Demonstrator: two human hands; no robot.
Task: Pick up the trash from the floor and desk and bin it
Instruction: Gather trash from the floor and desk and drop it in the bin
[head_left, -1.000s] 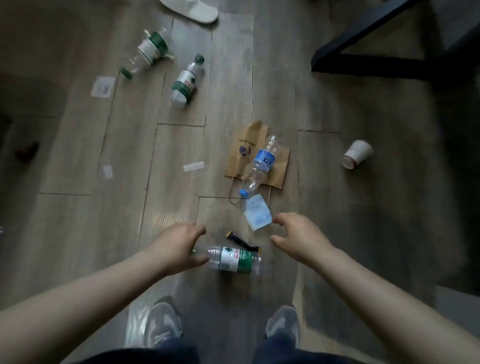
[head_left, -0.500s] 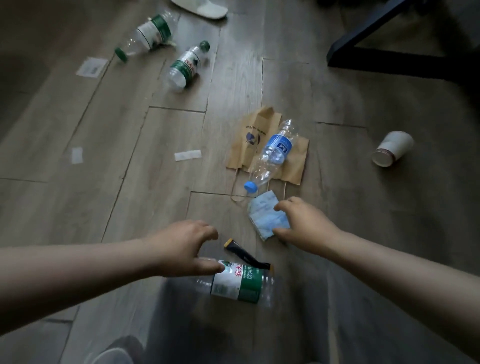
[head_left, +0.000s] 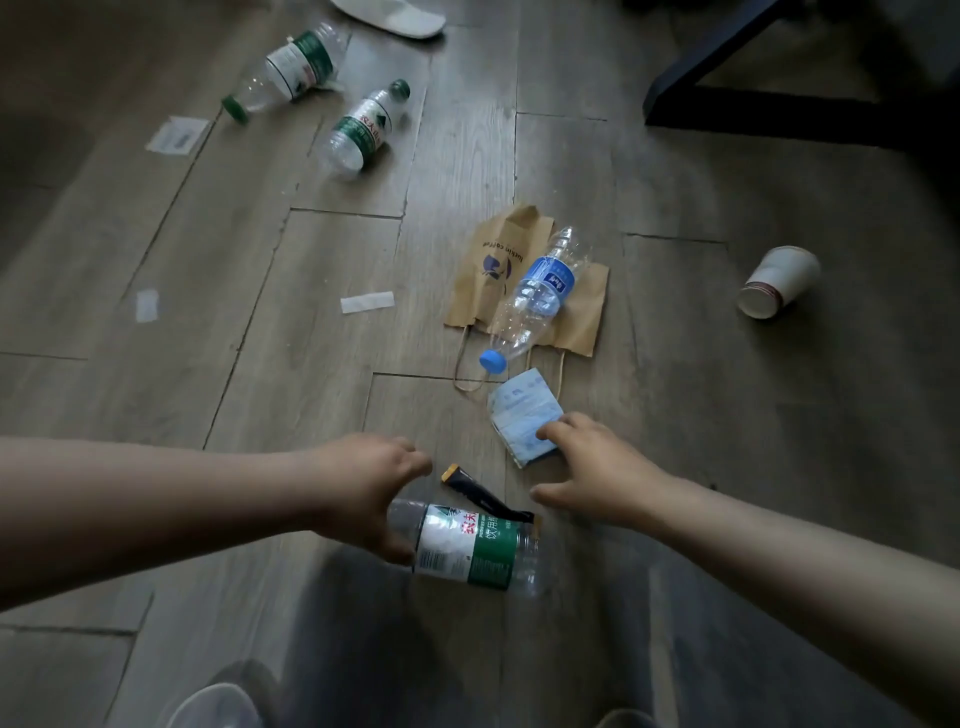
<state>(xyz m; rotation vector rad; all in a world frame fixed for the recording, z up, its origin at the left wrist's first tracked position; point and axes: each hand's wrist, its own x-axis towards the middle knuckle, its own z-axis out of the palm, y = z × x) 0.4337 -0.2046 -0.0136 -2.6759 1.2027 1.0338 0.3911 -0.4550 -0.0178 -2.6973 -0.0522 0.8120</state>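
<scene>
Your left hand (head_left: 363, 493) grips the bottle (head_left: 467, 551) and hides its neck. Your right hand (head_left: 597, 467) lies open, fingers covering the near corner of the packet (head_left: 519, 415).

The near bottle (head_left: 470, 551) is lying closest on the floor (head_left: 208, 364), a wrapper (head_left: 485, 496) just behind it, a tissue pack (head_left: 522, 421) beyond. Farther back, a second bottle (head_left: 535, 296) is resting on a paper bag (head_left: 483, 280); a cup (head_left: 779, 283) is lying well right.

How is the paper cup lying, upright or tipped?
Tipped: the paper cup lies on its side on the wooden floor, its open mouth showing.
</scene>
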